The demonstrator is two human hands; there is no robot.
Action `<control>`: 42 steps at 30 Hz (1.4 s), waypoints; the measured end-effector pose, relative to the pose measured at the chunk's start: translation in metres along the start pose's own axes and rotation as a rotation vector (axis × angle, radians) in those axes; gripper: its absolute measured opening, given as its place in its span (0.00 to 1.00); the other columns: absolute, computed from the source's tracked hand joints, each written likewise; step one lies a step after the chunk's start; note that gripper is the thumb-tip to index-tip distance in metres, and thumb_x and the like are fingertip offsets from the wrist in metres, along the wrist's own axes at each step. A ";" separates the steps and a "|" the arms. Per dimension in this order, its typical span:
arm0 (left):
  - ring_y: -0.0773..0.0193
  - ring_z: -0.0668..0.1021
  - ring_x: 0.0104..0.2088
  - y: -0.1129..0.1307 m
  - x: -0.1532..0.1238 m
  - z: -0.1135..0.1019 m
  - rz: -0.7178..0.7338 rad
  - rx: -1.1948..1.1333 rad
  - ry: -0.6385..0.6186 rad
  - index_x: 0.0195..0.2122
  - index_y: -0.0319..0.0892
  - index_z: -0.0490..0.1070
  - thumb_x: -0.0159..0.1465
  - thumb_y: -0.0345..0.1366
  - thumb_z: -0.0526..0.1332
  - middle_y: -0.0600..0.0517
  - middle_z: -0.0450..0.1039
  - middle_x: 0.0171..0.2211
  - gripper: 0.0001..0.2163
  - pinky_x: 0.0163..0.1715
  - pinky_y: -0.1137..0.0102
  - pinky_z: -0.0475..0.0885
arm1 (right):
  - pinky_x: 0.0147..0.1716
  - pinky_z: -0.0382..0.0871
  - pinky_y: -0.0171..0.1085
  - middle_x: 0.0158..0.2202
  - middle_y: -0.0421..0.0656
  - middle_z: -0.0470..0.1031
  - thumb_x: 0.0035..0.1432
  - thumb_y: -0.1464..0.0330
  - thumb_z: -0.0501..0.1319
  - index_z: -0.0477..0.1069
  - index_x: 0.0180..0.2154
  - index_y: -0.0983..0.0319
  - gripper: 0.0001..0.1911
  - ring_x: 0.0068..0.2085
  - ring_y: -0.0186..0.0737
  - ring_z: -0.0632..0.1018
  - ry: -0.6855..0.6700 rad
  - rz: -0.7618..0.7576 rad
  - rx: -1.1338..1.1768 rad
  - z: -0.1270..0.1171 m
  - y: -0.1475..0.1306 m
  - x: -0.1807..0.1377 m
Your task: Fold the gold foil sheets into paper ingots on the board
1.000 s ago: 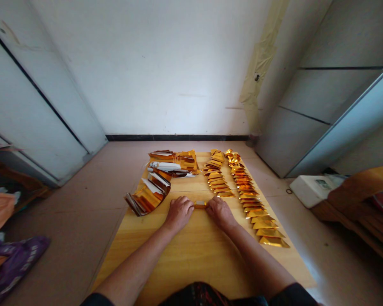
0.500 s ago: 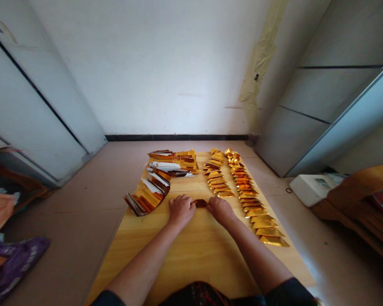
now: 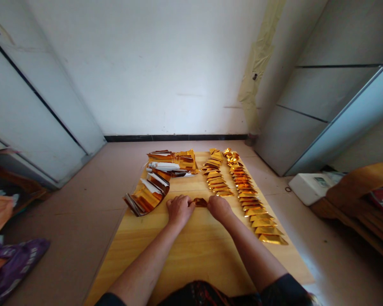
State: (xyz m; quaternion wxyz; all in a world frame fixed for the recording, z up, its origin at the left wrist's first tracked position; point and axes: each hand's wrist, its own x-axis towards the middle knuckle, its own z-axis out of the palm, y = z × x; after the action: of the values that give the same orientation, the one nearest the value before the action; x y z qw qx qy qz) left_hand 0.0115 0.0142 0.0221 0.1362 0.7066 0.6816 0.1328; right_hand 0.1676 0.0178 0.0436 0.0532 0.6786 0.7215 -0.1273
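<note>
On the wooden surface (image 3: 194,244), lower centre of the frame, the left hand (image 3: 180,210) and right hand (image 3: 220,208) pinch opposite ends of a gold paper (image 3: 200,202); its pale patch just vanished, so folding seems further along.

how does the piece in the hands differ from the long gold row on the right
The held piece is single; the long row has many overlapping pieces. The held piece is gripped between the left hand and the right hand; the long row lies untouched on the table. The held piece looks darker; the long row shines brighter. Both are gold-coloured.
</note>
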 end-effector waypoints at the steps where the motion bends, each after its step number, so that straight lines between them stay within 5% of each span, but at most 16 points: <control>1: 0.59 0.74 0.42 0.000 0.000 0.000 -0.005 -0.006 -0.003 0.31 0.44 0.73 0.60 0.39 0.58 0.51 0.76 0.36 0.07 0.41 0.63 0.58 | 0.41 0.67 0.37 0.42 0.56 0.76 0.63 0.70 0.51 0.73 0.43 0.69 0.15 0.45 0.46 0.77 -0.004 -0.004 0.001 -0.001 0.000 0.000; 25: 0.56 0.68 0.44 -0.006 -0.003 0.009 0.059 0.052 0.070 0.29 0.44 0.72 0.61 0.39 0.56 0.49 0.71 0.37 0.08 0.46 0.56 0.57 | 0.39 0.69 0.37 0.40 0.58 0.77 0.63 0.70 0.51 0.73 0.43 0.69 0.15 0.44 0.47 0.78 0.017 0.015 -0.056 -0.002 -0.002 -0.003; 42: 0.56 0.66 0.49 -0.007 -0.004 0.015 0.006 -0.044 0.149 0.32 0.46 0.72 0.58 0.38 0.61 0.51 0.70 0.46 0.04 0.51 0.56 0.54 | 0.32 0.62 0.32 0.38 0.50 0.78 0.55 0.70 0.58 0.75 0.37 0.64 0.09 0.39 0.42 0.78 -0.024 0.073 0.155 -0.004 0.009 0.007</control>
State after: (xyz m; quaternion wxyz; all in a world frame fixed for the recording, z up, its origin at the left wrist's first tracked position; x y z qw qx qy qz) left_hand 0.0105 0.0104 0.0058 0.0999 0.6936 0.6847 0.2004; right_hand 0.1767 0.0260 0.0444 0.0139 0.7049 0.6835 -0.1891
